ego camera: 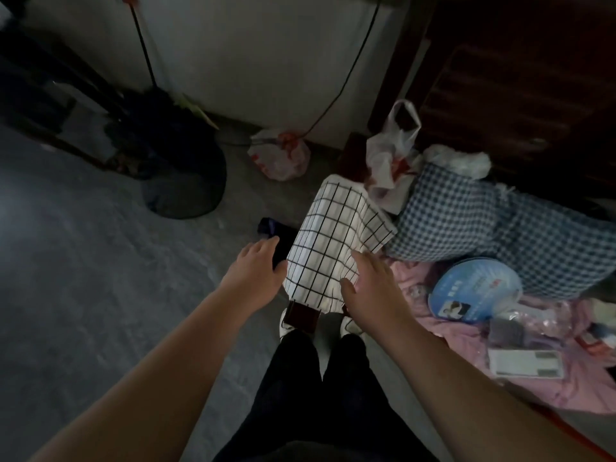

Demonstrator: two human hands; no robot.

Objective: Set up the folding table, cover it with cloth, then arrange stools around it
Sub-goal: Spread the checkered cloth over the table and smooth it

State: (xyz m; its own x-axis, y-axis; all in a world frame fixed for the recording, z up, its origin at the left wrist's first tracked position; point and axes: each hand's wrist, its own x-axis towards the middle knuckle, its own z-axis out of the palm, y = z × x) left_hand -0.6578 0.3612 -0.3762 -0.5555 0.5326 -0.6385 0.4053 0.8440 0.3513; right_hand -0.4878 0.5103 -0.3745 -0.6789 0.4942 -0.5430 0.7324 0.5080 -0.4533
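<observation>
A folded white cloth with a black grid pattern [336, 241] lies draped over a dark brown wooden piece [301, 316], whose ends show below the cloth and beyond it [353, 155]. My left hand [258, 265] reaches in at the cloth's left edge, fingers apart, touching or nearly touching it. On the cloth's lower right corner rests my right hand [370, 288], fingers spread, thumb against the hem. Neither hand visibly grips anything. No folding table or stool is clearly recognisable in this dim view.
Right of the cloth lie a blue checked bundle [466, 221], a round blue fan [473, 288], pink fabric [550, 371] and plastic bags [396, 145]. A fan base [186, 185] and another bag [280, 158] stand by the white wall. Grey floor [83, 278] spreads left.
</observation>
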